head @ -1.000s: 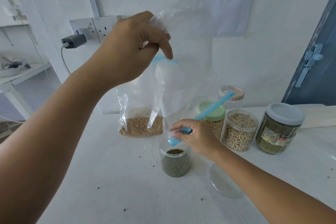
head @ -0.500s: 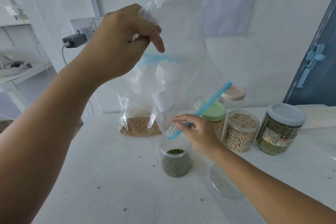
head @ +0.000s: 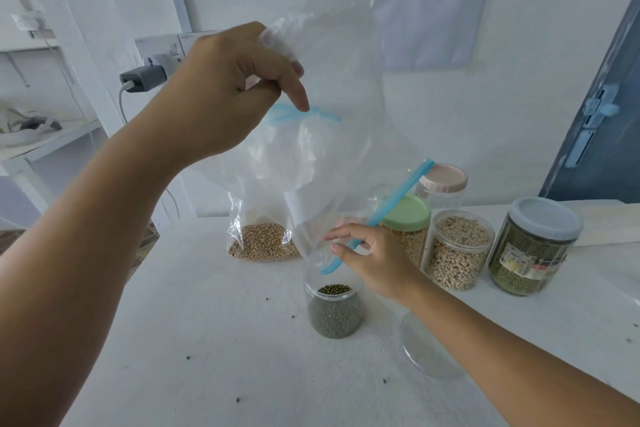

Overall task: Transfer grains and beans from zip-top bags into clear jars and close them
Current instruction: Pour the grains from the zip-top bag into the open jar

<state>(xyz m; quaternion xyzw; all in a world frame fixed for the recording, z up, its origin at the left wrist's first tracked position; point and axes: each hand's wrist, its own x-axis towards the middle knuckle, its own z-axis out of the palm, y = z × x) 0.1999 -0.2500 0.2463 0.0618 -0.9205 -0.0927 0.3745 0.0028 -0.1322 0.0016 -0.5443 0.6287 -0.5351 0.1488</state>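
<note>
An empty clear zip-top bag [head: 332, 135] hangs upside down over an open clear jar [head: 335, 308] of green mung beans on the white table. My left hand [head: 228, 94] pinches the bag's bottom corner high up. My right hand [head: 370, 260] holds the bag's blue zip edge [head: 391, 208] just above the jar's mouth. A clear lid [head: 429, 347] lies on the table under my right forearm. Behind stands a second bag [head: 263, 239] with tan beans.
Along the back right stand a green-lidded jar [head: 408, 218], a pink-lidded jar [head: 445, 180], an open jar of pale beans [head: 457, 250] and a grey-lidded jar of mung beans [head: 533, 246]. A charger [head: 143, 78] is plugged into the wall socket. A few stray beans lie on the table [head: 207, 357].
My left hand raised the bag's bottom and then came back down a little. My right hand stayed at the jar's mouth, loosening its fingers along the blue zip edge.
</note>
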